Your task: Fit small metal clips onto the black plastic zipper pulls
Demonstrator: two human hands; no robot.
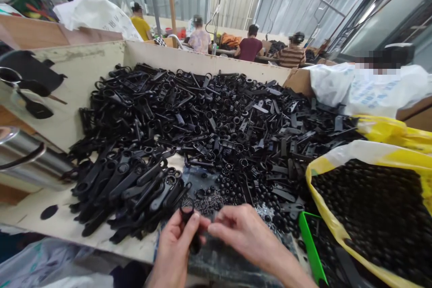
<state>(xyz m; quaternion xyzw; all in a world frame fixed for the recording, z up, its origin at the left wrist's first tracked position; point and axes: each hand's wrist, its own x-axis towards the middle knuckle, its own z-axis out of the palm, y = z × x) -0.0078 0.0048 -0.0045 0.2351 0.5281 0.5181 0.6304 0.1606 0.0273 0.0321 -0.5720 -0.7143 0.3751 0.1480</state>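
My left hand (177, 238) is closed around a black plastic part with a ring at its upper end (195, 245). Just to the right, my right hand (241, 229) has thumb and forefinger pinched together close to that part; whatever is between the fingertips is too small or hidden to make out. Beyond the hands lie small metal pieces (211, 201) and silvery screw-like pieces (265, 212). Small round black pieces (232, 180) are scattered just past them. Left of my hands, long black handle-like parts (123, 173) lie stacked side by side.
A big heap of black plastic parts (202, 112) fills the walled table (97, 54). At right are a yellow bag (317, 189) of small black pieces and a green tray (308, 238). A metal flask (30, 157) stands left. Several people sit at the back.
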